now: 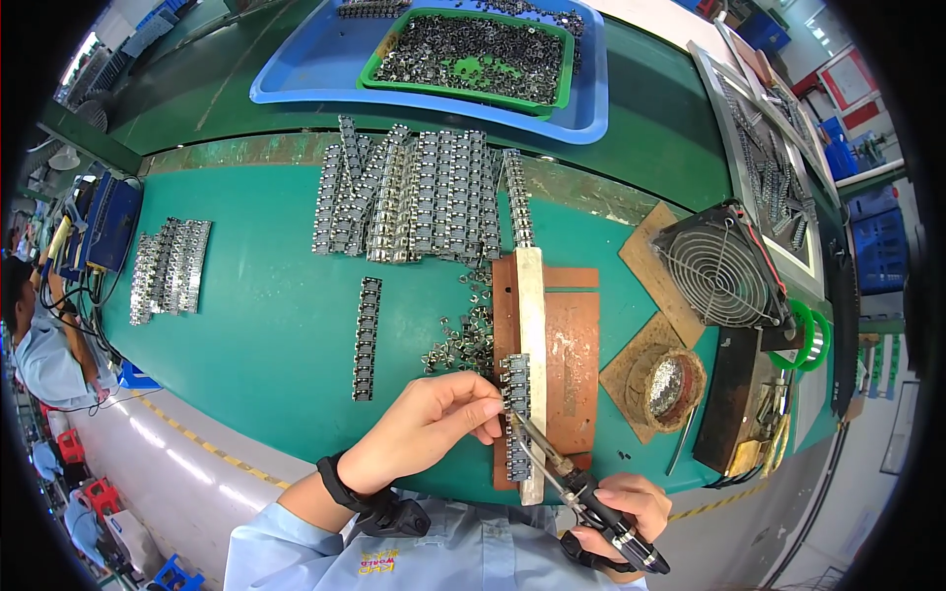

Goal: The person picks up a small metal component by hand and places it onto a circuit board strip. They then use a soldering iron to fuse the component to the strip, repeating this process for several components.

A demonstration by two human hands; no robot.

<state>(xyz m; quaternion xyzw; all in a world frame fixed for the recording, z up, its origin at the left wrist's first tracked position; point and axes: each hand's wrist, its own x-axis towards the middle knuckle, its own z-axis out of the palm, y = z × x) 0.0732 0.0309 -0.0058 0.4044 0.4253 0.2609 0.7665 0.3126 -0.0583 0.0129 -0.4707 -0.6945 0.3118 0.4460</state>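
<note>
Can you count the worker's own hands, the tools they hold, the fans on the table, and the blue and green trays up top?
Hands: 2 (left hand, right hand)
Held tool: 1
Fan: 1
Trays: 2 (blue tray, green tray)
Total: 6

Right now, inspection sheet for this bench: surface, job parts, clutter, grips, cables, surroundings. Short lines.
Surface: green mat, with a brown board and pale bar in front of the person.
Job's things: dark segmented strip along the bar; black-handled tool tip close to it, contact unclear.
Clutter: small metal pieces scattered left of the board; strip pile beyond them.
Grips: left grip has fingertips at the strip, any small part held unclear; right grip holds the tool.
Cables: dark cables beside the blue box, far left.
Surroundings: fan at right; co-worker at far left.
</note>
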